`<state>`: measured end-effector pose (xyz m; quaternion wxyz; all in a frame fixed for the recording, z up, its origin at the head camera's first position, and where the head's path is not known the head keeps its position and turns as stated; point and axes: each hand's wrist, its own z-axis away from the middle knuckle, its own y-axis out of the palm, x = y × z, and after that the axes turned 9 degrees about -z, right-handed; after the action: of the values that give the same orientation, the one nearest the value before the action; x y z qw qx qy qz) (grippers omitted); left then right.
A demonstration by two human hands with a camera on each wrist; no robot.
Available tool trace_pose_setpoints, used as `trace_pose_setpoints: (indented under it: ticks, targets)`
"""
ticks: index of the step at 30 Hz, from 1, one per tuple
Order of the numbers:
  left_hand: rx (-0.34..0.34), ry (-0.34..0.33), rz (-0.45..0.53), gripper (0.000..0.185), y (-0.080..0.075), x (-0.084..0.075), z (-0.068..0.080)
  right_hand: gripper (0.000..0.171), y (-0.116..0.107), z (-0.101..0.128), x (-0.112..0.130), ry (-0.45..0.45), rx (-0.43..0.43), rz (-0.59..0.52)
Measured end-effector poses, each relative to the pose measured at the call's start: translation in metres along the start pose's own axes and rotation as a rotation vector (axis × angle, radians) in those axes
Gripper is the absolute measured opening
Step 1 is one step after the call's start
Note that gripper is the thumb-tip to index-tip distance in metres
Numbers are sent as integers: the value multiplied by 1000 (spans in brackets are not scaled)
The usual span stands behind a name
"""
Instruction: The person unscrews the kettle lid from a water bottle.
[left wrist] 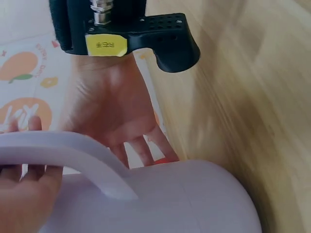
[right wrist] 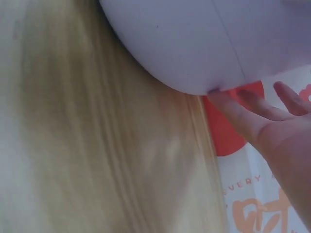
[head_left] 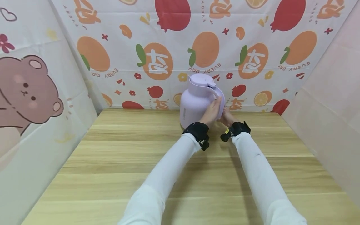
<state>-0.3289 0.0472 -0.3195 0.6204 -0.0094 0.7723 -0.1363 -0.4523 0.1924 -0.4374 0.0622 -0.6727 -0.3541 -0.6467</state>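
Head view puts the lilac jug (head_left: 194, 107) in front of me at the back of the worktop (head_left: 135, 165), just before the fruit-print cloth (head_left: 180, 56). It stands roughly upright; from this angle I cannot tell whether its whole base is down. Its pale lid (head_left: 201, 79) is on, with a small lever (head_left: 211, 84) on the handle side, and a line of dark print (head_left: 184, 113) runs down the body.

Both hands are on the right side of the jug, close to each other. I see the left hand (head_left: 211, 112) clamped on the curved handle (head_left: 222, 101); from the left wrist, its fingertips show past the far side of the grip. The right hand (head_left: 227, 118) sits beyond the handle with its fingers extended and spread, and on the right wrist feed I get at least one fingertip touching the jug's body low down, near the rounded bottom edge.

Black wrist mounts (head_left: 200, 132) are strapped over white sleeves (head_left: 168, 165), and the right one carries a yellow label (left wrist: 106, 45). Off to my left hangs a bear-print cloth (head_left: 31, 90); a plain pale cloth (head_left: 329, 103) closes the right side.
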Motion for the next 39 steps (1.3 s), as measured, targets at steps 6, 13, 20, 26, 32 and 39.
trace_pose_setpoints:
  ticks: [6,13,20,26,32,39]
  targets:
    - [-56,-39,-18,59,1,4,11,64,-24,-8,-23,-35,-19,-21]
    - [-14,-80,305,46,-13,5,21,79,82,34,14,-38,-259,145]
    - [94,-11,357,58,-29,6,36,58,129,50,26,10,-450,115]
    - [88,13,309,57,-35,9,47,59,139,57,17,7,-490,129]
    - [62,60,215,58,-40,11,55,63,143,58,7,-21,-538,171]
    - [54,107,181,59,-43,14,57,68,151,61,4,-47,-557,169]
